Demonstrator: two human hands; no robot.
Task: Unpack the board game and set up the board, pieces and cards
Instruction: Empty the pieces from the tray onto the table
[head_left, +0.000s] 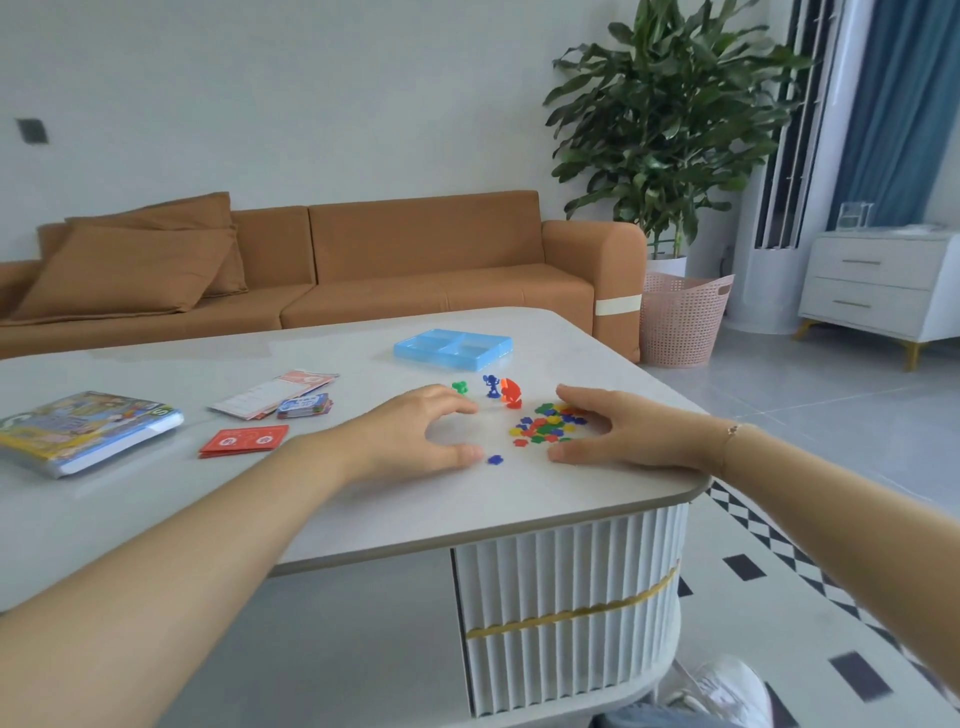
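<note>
Head view, angled down, table (363, 509) close

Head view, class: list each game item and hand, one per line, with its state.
Blue plastic tray: empty, flat on table.
Colourful game box: closed, lying flat.
Red card stack: lying flat.
Small coloured tokens: loose pile.
Blue figure: upright.
Left hand: curved, holding nothing.
Right hand: cupping tokens.

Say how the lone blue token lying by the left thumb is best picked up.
Probably pinch the blue token by its opposite edges from above: it lies flat on the table, apart from the token pile, with open space around it for fingers.
</note>
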